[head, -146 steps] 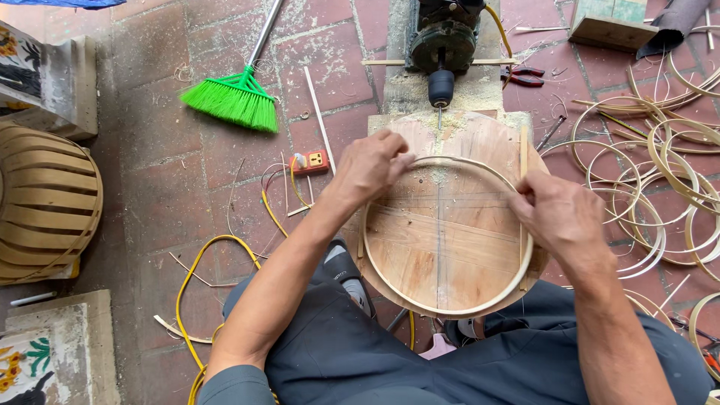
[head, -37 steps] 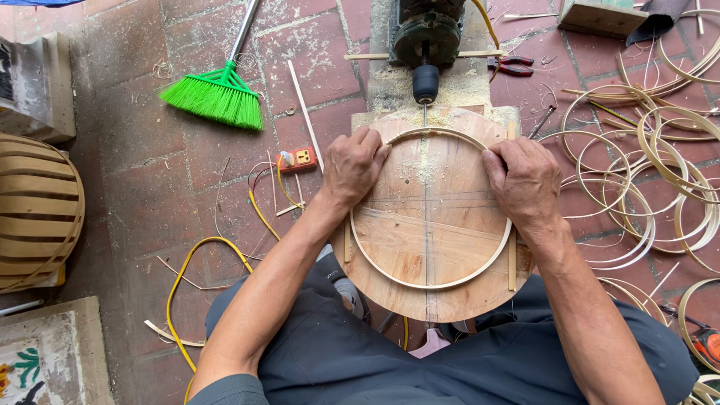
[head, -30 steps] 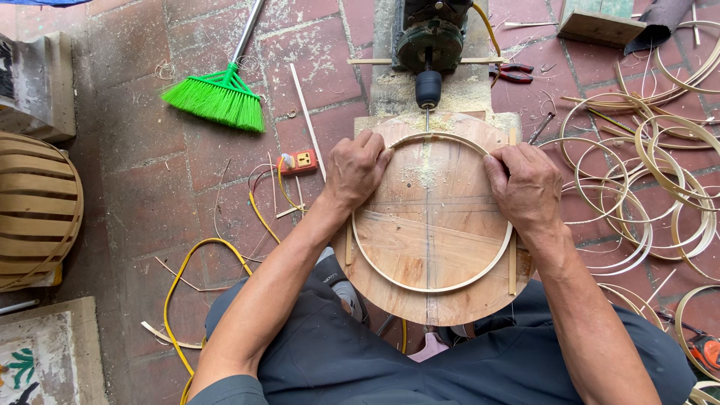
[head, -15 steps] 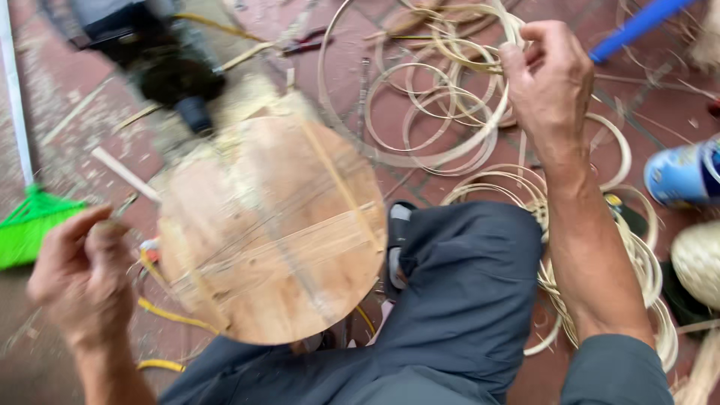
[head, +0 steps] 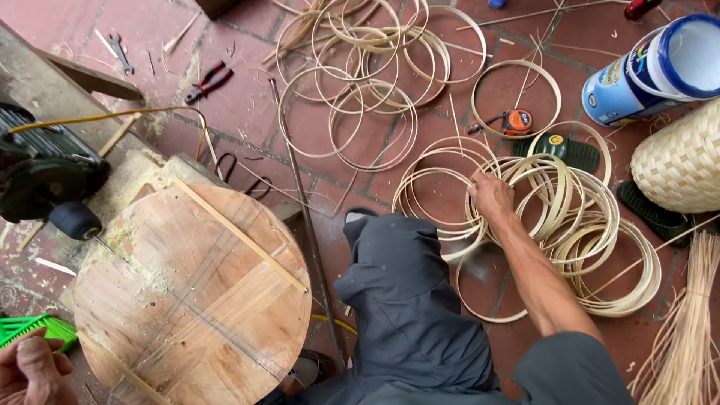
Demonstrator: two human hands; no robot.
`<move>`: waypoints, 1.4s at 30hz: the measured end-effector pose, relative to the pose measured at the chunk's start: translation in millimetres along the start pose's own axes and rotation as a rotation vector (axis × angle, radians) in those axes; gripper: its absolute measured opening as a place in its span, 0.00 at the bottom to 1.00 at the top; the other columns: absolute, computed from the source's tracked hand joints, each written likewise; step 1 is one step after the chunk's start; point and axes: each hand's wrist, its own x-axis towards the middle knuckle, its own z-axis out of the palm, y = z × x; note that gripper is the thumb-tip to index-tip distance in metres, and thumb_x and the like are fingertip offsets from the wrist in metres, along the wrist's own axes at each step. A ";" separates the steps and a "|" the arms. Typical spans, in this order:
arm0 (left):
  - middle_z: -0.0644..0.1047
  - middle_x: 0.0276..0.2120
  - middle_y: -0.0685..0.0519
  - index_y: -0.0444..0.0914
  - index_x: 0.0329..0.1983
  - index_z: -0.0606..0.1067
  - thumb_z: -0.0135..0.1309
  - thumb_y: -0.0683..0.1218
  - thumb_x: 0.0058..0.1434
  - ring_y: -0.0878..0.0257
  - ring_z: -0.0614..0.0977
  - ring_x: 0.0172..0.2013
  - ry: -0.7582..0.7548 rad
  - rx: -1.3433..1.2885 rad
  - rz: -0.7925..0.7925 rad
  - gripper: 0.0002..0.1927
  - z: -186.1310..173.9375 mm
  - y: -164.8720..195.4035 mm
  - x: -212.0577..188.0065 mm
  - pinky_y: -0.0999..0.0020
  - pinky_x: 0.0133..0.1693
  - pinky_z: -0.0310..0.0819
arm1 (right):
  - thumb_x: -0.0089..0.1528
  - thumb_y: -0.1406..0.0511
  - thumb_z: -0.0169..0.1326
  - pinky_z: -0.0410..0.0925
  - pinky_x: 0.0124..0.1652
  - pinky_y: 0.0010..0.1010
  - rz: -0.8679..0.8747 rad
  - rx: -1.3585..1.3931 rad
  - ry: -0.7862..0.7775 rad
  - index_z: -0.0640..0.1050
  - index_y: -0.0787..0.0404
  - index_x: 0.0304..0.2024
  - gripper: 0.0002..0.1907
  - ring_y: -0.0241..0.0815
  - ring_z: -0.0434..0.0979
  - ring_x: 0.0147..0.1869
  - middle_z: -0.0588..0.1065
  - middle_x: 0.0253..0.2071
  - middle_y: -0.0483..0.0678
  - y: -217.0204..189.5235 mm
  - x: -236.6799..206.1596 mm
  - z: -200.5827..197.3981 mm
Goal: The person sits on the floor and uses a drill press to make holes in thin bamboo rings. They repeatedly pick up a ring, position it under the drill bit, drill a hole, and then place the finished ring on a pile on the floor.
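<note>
Many thin bamboo hoops (head: 570, 225), probably light and springy, best gripped by the rim, lie under the grasping right hand (head: 491, 196), three o'clock of the round board (head: 195, 300); left hand (head: 30, 371) loosely curled, empty.

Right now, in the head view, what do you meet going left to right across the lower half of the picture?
left hand → green broom → round wooden board → grey trouser knee → right hand on the pile of bamboo hoops → bundle of thin bamboo strips.
</note>
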 end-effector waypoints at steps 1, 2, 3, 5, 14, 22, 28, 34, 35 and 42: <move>0.76 0.36 0.49 0.28 0.51 0.69 0.48 0.50 0.83 0.70 0.71 0.27 -0.003 -0.029 0.018 0.17 4.5 12.0 1.0 0.78 0.33 0.64 | 0.63 0.59 0.58 0.70 0.50 0.50 -0.020 0.005 0.021 0.81 0.57 0.47 0.13 0.57 0.80 0.50 0.80 0.47 0.55 3.0 -0.9 -9.6; 0.76 0.36 0.50 0.28 0.51 0.69 0.48 0.49 0.83 0.70 0.72 0.27 -0.006 -0.057 0.035 0.16 9.3 24.6 2.5 0.79 0.33 0.65 | 0.62 0.59 0.58 0.70 0.48 0.50 -0.041 0.007 0.034 0.81 0.56 0.47 0.13 0.57 0.80 0.49 0.79 0.46 0.56 6.1 -2.4 -19.3; 0.77 0.37 0.50 0.28 0.51 0.70 0.48 0.48 0.84 0.71 0.73 0.29 -0.018 -0.071 0.053 0.15 10.4 37.9 2.7 0.80 0.35 0.66 | 0.61 0.60 0.59 0.70 0.46 0.51 -0.059 0.007 0.042 0.81 0.56 0.46 0.13 0.57 0.79 0.48 0.79 0.46 0.56 8.8 -4.6 -28.1; 0.78 0.38 0.51 0.28 0.51 0.72 0.49 0.46 0.83 0.72 0.74 0.30 -0.011 -0.101 0.054 0.13 13.5 62.8 -1.1 0.81 0.36 0.67 | 0.65 0.64 0.50 0.73 0.45 0.49 0.119 -0.060 -0.186 0.81 0.55 0.45 0.10 0.56 0.83 0.47 0.79 0.44 0.55 10.6 -7.1 -42.3; 0.79 0.35 0.53 0.29 0.50 0.78 0.55 0.43 0.82 0.74 0.74 0.30 0.007 -0.075 0.032 0.10 3.0 91.9 -14.0 0.78 0.36 0.68 | 0.62 0.59 0.56 0.70 0.56 0.53 0.303 -0.045 -0.105 0.71 0.60 0.63 0.27 0.66 0.78 0.58 0.78 0.52 0.68 -43.2 -40.6 -30.4; 0.80 0.33 0.56 0.33 0.51 0.79 0.55 0.44 0.77 0.74 0.75 0.31 0.059 -0.038 -0.006 0.09 -5.9 102.0 -9.5 0.78 0.33 0.69 | 0.61 0.56 0.59 0.68 0.59 0.49 0.160 -0.171 -0.089 0.77 0.56 0.58 0.24 0.58 0.76 0.62 0.76 0.59 0.55 -85.2 -45.5 -16.7; 0.80 0.35 0.57 0.34 0.51 0.80 0.56 0.45 0.76 0.74 0.74 0.30 0.052 -0.040 0.007 0.10 -5.6 113.5 -4.9 0.78 0.31 0.67 | 0.57 0.48 0.65 0.71 0.50 0.45 0.230 -0.071 -0.240 0.82 0.52 0.45 0.21 0.47 0.80 0.48 0.81 0.44 0.48 -69.0 -44.4 -28.2; 0.80 0.35 0.56 0.34 0.51 0.80 0.55 0.45 0.76 0.74 0.75 0.30 0.030 -0.092 -0.070 0.10 -3.7 122.5 2.6 0.79 0.30 0.68 | 0.65 0.51 0.57 0.72 0.37 0.46 -0.014 -0.044 -0.004 0.82 0.49 0.53 0.18 0.54 0.81 0.34 0.80 0.31 0.53 -23.0 -48.0 -93.1; 0.80 0.35 0.56 0.33 0.51 0.79 0.55 0.45 0.76 0.74 0.75 0.30 0.024 -0.094 -0.052 0.10 -3.5 124.1 1.2 0.79 0.31 0.68 | 0.62 0.53 0.60 0.71 0.39 0.47 -0.082 -0.108 0.025 0.81 0.51 0.53 0.20 0.56 0.81 0.38 0.80 0.34 0.55 -18.5 -43.1 -105.7; 0.80 0.33 0.53 0.31 0.50 0.79 0.55 0.45 0.80 0.74 0.75 0.28 -0.028 -0.054 0.023 0.10 -14.3 130.6 -19.2 0.78 0.32 0.67 | 0.68 0.54 0.55 0.71 0.48 0.48 -0.100 -0.064 0.327 0.82 0.60 0.51 0.19 0.60 0.80 0.47 0.81 0.42 0.59 12.0 -58.0 -170.5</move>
